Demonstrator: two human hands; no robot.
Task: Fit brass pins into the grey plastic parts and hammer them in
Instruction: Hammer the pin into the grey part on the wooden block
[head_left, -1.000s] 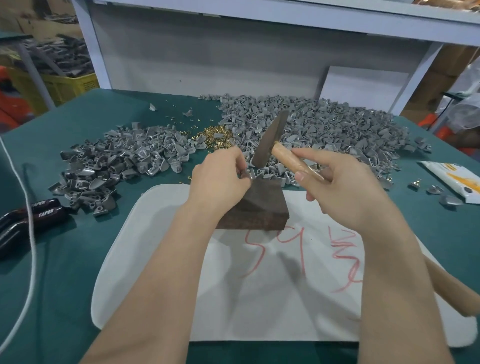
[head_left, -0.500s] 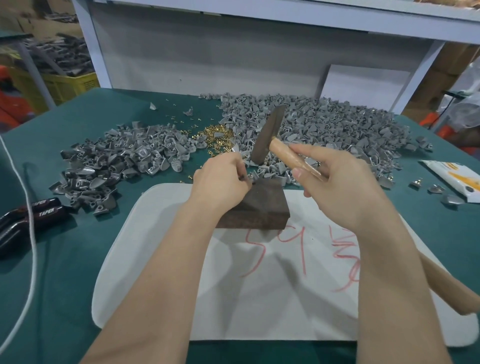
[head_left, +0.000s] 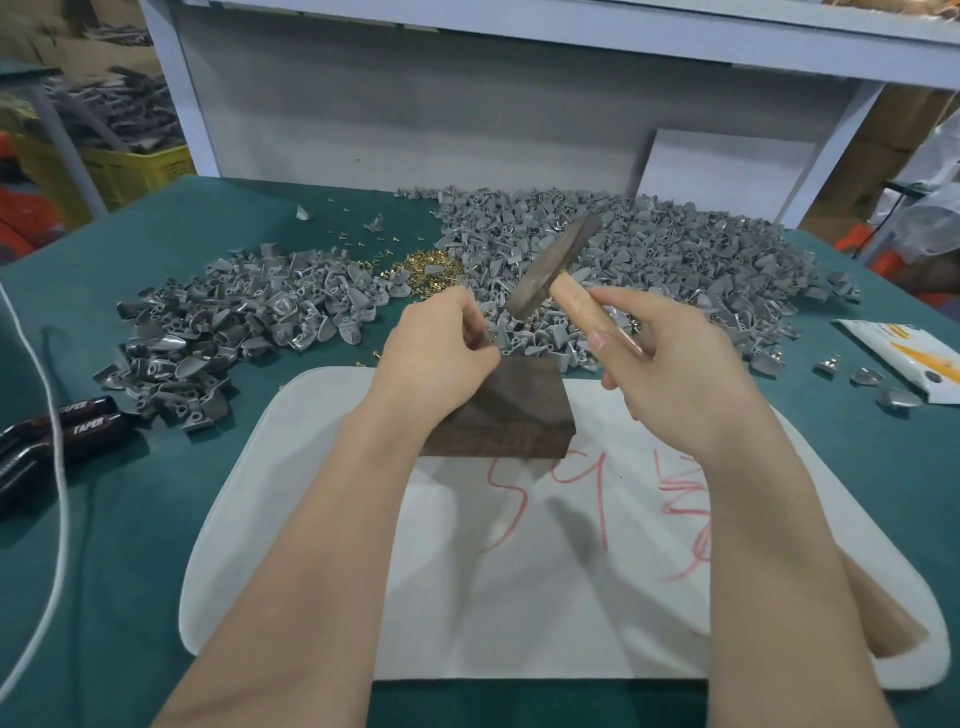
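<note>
Wooden handle first: the right hand (head_left: 670, 374) is curled round the hammer (head_left: 553, 265) just below its dark head, which hangs tilted above the work at centre frame. The left hand (head_left: 441, 348) pinches what I take for a grey part (head_left: 488, 342) at the far edge of the dark wooden block (head_left: 509, 415). The fingers hide most of it, so I cannot tell how its pin sits.

This looks like the strike. To do it well, use that choked-up grip for short, light taps and bring the face down square on the pin. Hold the part flat on the block, with the pinching fingertips low and aside of the blow.

Just beyond the left hand lie heaped brass pins (head_left: 431, 270), between a small pile of grey parts (head_left: 234, 317) at mid-left and a large pile of grey parts (head_left: 649, 249) at upper centre-right. The block sits on a white board (head_left: 311, 519) scrawled in red, roughly "54"; the rest is unreadable. Black handles (head_left: 88, 423) at the left edge read "TAPER". Print on the white packet (head_left: 904, 353) at the right edge is too small to read.
</note>
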